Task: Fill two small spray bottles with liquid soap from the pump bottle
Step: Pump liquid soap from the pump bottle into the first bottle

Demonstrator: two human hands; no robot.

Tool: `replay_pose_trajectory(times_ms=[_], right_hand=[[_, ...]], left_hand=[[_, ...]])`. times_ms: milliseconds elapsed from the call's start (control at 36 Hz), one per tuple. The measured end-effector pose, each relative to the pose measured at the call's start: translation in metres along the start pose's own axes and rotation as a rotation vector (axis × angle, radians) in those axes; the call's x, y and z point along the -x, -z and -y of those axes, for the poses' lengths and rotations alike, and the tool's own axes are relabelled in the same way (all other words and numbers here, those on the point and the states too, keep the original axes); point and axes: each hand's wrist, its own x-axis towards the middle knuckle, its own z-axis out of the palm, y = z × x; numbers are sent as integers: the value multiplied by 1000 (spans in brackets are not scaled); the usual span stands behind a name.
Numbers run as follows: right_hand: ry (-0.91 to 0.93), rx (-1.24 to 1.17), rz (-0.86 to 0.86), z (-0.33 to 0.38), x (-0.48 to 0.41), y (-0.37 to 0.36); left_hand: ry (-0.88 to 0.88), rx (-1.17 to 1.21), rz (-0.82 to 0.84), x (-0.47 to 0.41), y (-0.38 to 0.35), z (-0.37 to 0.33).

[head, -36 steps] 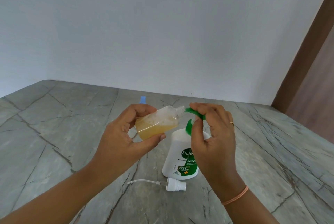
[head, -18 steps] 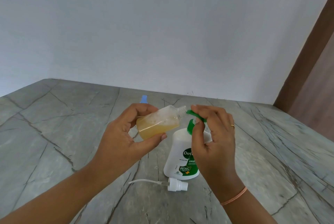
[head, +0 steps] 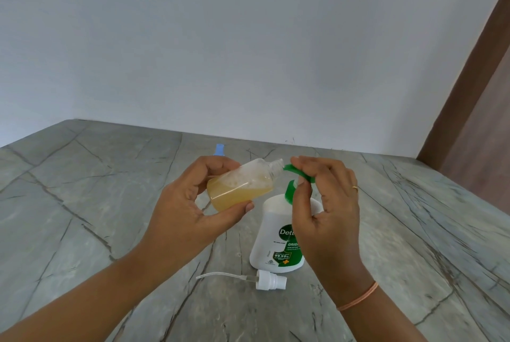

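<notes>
Gripping the light, probably slippery spray bottle (head: 242,187) mid-body, the left hand (head: 182,212) tilts it; the right hand (head: 328,209) pinches the stiff pump head (head: 299,173).

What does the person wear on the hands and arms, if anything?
Both forearms are bare, no sleeves in view. The right hand has a gold-coloured ring on one finger and a thin orange band at the wrist. The left hand wears nothing.
</notes>
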Motion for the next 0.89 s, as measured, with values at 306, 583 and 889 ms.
replay_pose_trajectory(times_ms=[306,583,889], right_hand=[[-28,-10,-4,5,-4,4],[0,0,-12,3,-3,2],[-16,-21,-4,1,2,-1]], left_hand=[[3,8,16,1,0,0],[-1,3,13,1,0,1],[5,17,17,1,-1,1]])
